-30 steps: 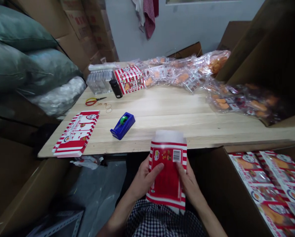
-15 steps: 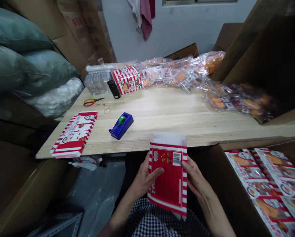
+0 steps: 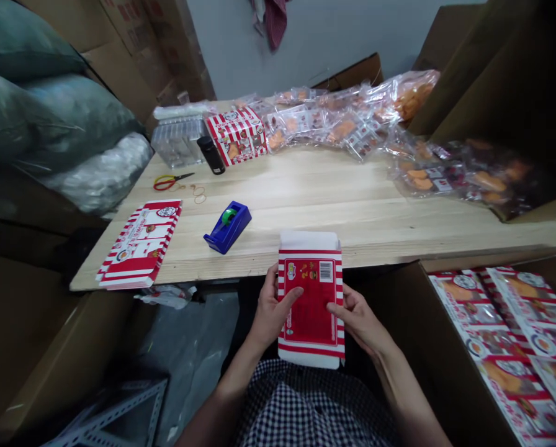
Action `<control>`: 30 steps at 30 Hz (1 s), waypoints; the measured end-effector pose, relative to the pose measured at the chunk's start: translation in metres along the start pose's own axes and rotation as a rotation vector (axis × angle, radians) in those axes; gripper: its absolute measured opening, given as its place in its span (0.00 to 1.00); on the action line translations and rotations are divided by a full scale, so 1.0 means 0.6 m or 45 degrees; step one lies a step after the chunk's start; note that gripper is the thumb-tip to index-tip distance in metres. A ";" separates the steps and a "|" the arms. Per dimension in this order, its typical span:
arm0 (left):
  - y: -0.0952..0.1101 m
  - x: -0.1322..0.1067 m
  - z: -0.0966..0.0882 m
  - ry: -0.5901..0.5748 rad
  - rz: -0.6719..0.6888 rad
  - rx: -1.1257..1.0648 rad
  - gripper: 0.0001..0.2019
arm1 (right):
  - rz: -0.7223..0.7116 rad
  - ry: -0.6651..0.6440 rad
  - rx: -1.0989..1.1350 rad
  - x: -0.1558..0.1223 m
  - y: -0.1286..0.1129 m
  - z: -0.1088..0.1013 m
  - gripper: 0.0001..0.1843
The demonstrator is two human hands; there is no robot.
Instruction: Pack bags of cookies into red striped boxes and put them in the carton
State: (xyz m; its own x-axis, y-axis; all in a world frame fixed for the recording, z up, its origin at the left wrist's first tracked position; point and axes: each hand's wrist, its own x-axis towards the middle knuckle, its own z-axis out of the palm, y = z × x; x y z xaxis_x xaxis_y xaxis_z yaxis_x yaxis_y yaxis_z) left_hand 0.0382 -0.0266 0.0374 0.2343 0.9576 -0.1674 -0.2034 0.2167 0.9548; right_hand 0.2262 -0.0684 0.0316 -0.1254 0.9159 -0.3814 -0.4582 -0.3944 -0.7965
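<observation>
A pale wooden worktop (image 3: 334, 198) runs across a cramped packing room hemmed in by brown boxes and stuffed sacks (image 3: 49, 118), with a person in a checked garment (image 3: 306, 410) seated at its near edge. Both hands hold a flat red-and-white striped carton (image 3: 310, 301) over the lap, just short of the worktop's edge. Its barcode side faces up and its white flap points toward the wood.

The left hand (image 3: 271, 310) clasps the carton's left side, with the thumb laid across the red panel and the fingers tucked behind. The right hand (image 3: 359, 320) mirrors it on the right side, its fingers closed on the card in a light pinch rather than a fist.

From the carton, a blue tape dispenser (image 3: 226, 226) sits at ten o'clock and a stack of flat cartons (image 3: 141, 242) at nine, near the worktop's left corner. Scissors (image 3: 170, 181), rubber bands (image 3: 198, 195), a black bottle (image 3: 211, 155) and a made-up striped box (image 3: 236, 133) lie toward eleven, beside clear plastic trays (image 3: 178, 139). Clear bags of orange goods (image 3: 343, 121) are heaped from twelve to two o'clock. At four o'clock an open cardboard box (image 3: 412, 347) holds filled packs (image 3: 506, 316).

The likeliest trouble is in the grip. The thin card is pinched only at its sides with nothing beneath it, so it could buckle or crease under heavy thumbs. If the pinch slackened, it would probably slide off the lap to the floor.
</observation>
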 end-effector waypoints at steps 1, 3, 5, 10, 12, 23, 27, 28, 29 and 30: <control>0.000 -0.002 0.000 -0.049 -0.037 -0.014 0.30 | -0.025 0.076 -0.010 0.003 0.006 -0.002 0.23; -0.001 -0.010 0.001 -0.160 -0.134 -0.015 0.34 | -0.100 0.242 -0.019 0.010 0.014 -0.001 0.23; -0.005 -0.019 -0.002 -0.248 -0.233 0.001 0.37 | -0.143 0.328 -0.023 0.015 0.018 0.007 0.28; -0.021 -0.029 -0.017 -0.316 -0.341 -0.069 0.28 | -0.107 0.336 0.005 0.006 0.015 0.029 0.32; -0.022 -0.029 -0.023 -0.325 -0.358 -0.071 0.25 | -0.098 0.247 0.016 -0.001 0.014 0.027 0.30; 0.009 0.016 -0.032 -0.002 0.213 -0.004 0.23 | -0.073 0.224 -0.047 -0.013 0.042 0.008 0.25; 0.000 0.014 -0.040 0.064 0.094 0.093 0.19 | -0.066 0.171 -0.035 -0.014 0.072 0.010 0.25; -0.002 0.013 -0.042 0.062 0.076 0.102 0.18 | -0.067 0.177 -0.031 -0.013 0.082 0.010 0.25; -0.004 0.013 -0.044 0.053 0.062 0.110 0.17 | -0.062 0.179 -0.032 -0.013 0.091 0.009 0.25; -0.007 0.013 -0.046 0.042 0.052 0.123 0.15 | -0.057 0.177 -0.042 -0.013 0.098 0.009 0.24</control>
State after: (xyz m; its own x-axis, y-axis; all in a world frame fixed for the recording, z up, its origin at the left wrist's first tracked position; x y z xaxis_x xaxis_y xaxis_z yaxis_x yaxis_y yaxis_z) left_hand 0.0146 -0.0148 0.0253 0.1959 0.9713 -0.1346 -0.1187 0.1598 0.9800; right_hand 0.1956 -0.0981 -0.0098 0.0182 0.9142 -0.4047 -0.4309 -0.3581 -0.8283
